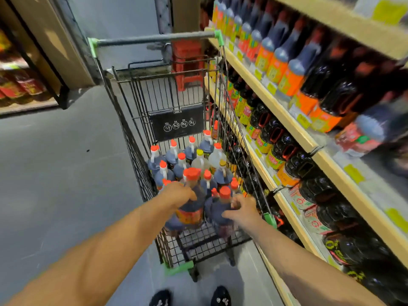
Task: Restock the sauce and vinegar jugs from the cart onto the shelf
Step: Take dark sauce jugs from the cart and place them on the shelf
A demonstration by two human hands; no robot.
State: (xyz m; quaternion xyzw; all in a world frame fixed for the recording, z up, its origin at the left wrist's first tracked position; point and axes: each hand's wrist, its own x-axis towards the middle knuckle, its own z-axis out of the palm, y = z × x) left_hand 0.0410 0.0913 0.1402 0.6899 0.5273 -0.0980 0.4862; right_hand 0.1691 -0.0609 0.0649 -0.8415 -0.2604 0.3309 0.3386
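- Left of centre in the frame, the left hand (180,193) is curled around the neck of a dark sauce jug (191,205) with an orange cap; I'd say that jug is tipped and partly lifted, though the blur makes it hard to be sure it is clear of the others.
- In the middle, the cart (136,149) holds a good crowd of jugs (183,160) standing upright in its far half: mostly dark ones with orange caps, plus a couple of pale jugs (208,160), one yellow-capped. The near end of the basket shows bare wire, so I judge some stock has already gone out, but most is left.
- Just right of centre, the right hand (241,209) is wrapped loosely over the shoulder of a second dark jug (223,214), fingers spread; whether it grips firmly I cannot tell.
- Along the right side, the shelf (293,131) stands close beside the cart, its tiers lined with dark bottles. Both held jugs are not yet on it.
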